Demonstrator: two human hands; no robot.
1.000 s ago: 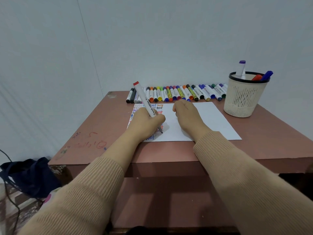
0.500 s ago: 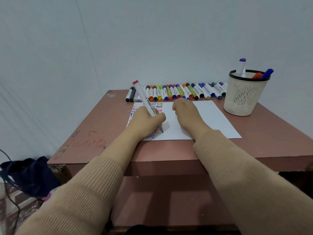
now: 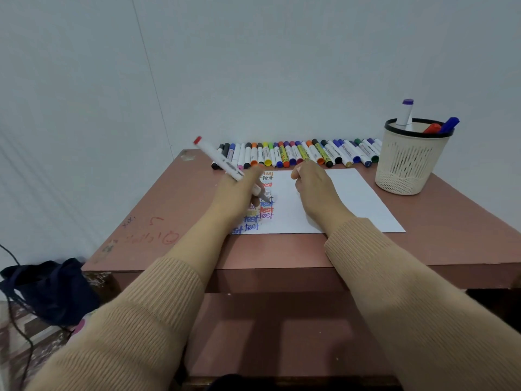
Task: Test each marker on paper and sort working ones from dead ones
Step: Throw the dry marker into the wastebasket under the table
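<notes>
The left grip, blurred by motion, wraps a white, red-ended marker whose nib meets the smooth paper at the centre of the bench. The right grip rests curled on the sheet, its fingers hidden, so whether it holds anything cannot be told. A perforated plastic basket stands at two o'clock.

The marker is white with a red end and a grey tip. The paper is white, with "test" written in orange, red, blue, grey and purple. The row has mostly white barrels and black, blue, orange, yellow, green and purple caps. The cup is cream, slotted and black-rimmed. The table is reddish-brown. The sleeves are tan and ribbed.
</notes>
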